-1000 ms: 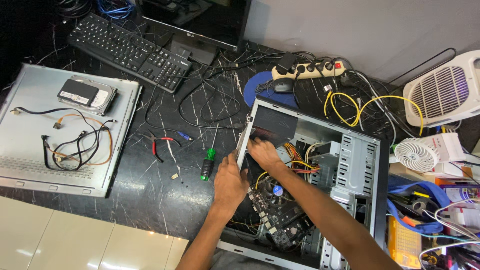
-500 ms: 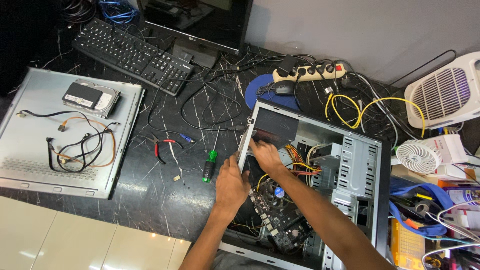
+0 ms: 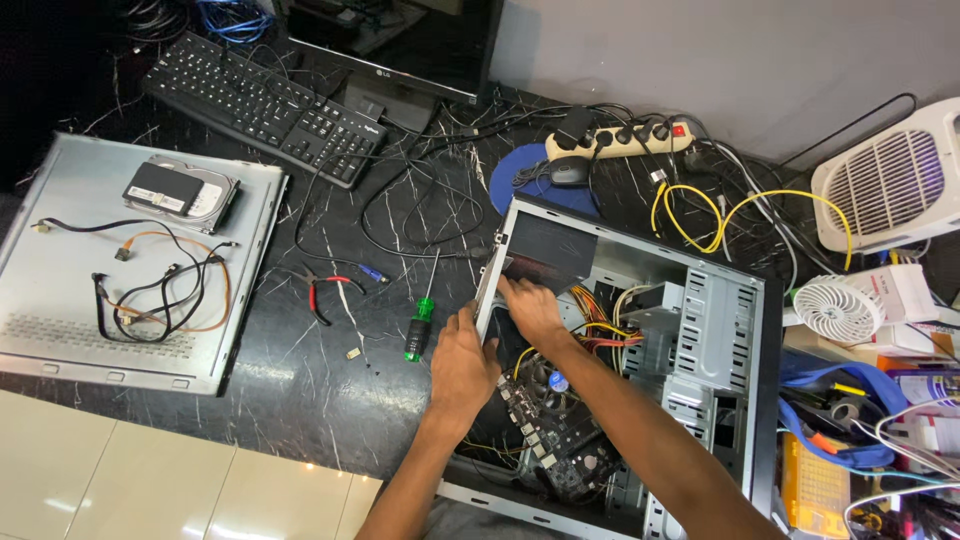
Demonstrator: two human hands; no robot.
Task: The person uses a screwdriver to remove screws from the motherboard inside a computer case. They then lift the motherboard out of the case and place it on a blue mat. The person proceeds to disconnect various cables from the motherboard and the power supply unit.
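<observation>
I see the open computer case (image 3: 720,330) lying on its side on the dark counter (image 3: 250,400). My left hand (image 3: 462,368) rests flat on the case's near edge, gripping nothing. My right hand (image 3: 532,310) reaches inside, fingers pressed down near the motherboard (image 3: 560,430); I cannot tell whether it grasps anything. A green screwdriver (image 3: 418,330) lies just beside the case.

Dark marble-patterned worktop (image 3: 250,400) with pale veins fills most of the view. Plain grey wall (image 3: 720,60) runs along its far edge. Cream glossy floor tiles (image 3: 120,480) show at lower left, catching soft reflections. Top left corner lies in deep shadow. Light is even and diffuse; faint sheen on the dark surface.
</observation>
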